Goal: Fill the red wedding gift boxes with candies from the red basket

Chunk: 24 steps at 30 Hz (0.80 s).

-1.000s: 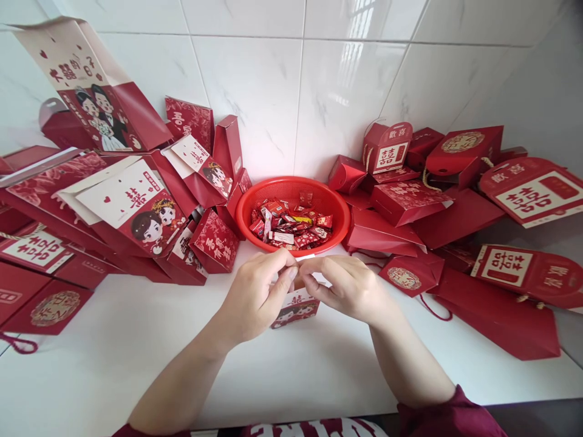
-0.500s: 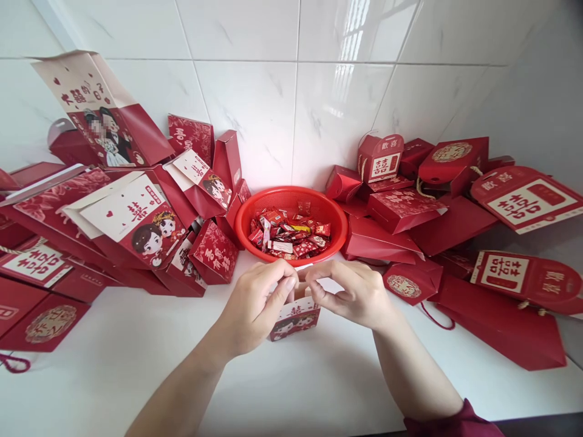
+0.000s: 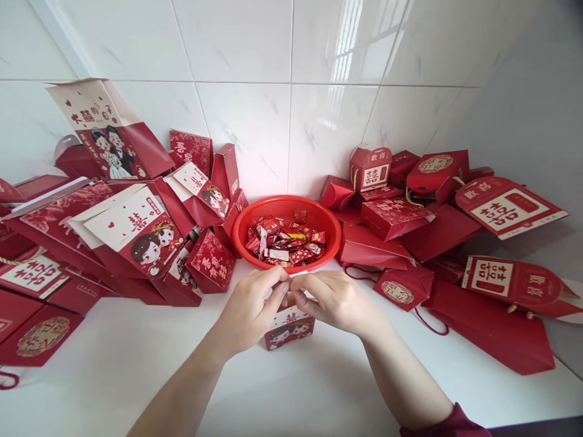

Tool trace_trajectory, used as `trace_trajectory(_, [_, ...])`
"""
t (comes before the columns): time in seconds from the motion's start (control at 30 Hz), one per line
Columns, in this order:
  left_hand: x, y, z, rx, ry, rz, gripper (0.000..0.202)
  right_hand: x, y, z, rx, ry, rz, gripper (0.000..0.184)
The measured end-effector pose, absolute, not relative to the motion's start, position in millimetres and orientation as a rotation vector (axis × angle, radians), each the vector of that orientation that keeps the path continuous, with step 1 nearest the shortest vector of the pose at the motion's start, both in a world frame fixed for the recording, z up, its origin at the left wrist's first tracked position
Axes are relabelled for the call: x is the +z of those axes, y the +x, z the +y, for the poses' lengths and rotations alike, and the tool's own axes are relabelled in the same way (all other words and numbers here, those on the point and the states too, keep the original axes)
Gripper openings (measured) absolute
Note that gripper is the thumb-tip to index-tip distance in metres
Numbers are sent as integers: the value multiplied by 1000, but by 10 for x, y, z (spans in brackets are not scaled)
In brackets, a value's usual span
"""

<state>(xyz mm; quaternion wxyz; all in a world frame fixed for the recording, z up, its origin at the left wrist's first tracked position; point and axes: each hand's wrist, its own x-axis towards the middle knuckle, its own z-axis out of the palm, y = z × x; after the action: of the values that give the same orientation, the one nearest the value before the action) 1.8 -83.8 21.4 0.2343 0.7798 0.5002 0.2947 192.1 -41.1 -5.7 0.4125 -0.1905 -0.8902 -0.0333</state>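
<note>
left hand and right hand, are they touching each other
Cannot tell. In the head view, the left hand and right hand are very close together at the small box, but neither contact nor a gap shows plainly.

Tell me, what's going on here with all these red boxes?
A person's left hand and right hand are pinched close together above a small printed box on the white counter; whether they hold anything is hard to tell. Behind it, a red basket contains small wrapped pieces. More red boxes are piled on both sides.
</note>
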Motion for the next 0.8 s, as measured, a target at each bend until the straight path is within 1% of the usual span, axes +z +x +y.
trace_trajectory(0.1, [249,-2,-818,717,2305,1354,19,-69,1954,-348,-105,-499,-2201,7])
trace_trajectory(0.2, [269,-37,-799,698,2402,1403,17,-30,2101,-270,-94,-601,-2102,9])
trace_trajectory(0.33, [235,-73,-756,661,2487,1452,29,99,2448,-234,-42,-833,-1964,9])
trace_trajectory(0.37, [222,-77,-741,655,2472,1458,28,134,2538,-242,-7,-892,-1920,8])
trace_trajectory(0.47, [191,-88,-694,607,2404,1438,13,216,2730,-246,109,-1079,-1828,6])
trace_trajectory(0.5, [183,-93,-681,572,2397,1414,13,231,2751,-220,150,-1139,-1836,7])
trace_trajectory(0.6, [158,-114,-668,432,2398,1341,14,223,2656,-7,284,-1250,-2021,13])
trace_trajectory(0.7, [129,-131,-692,367,2355,1287,22,115,2353,364,451,-1277,-2469,27])
trace_trajectory(0.73, [119,-133,-701,359,2344,1263,26,60,2227,493,519,-1265,-2577,27])
trace_trajectory(0.8, [99,-130,-713,350,2332,1198,34,-66,1975,717,624,-1247,-2740,20])
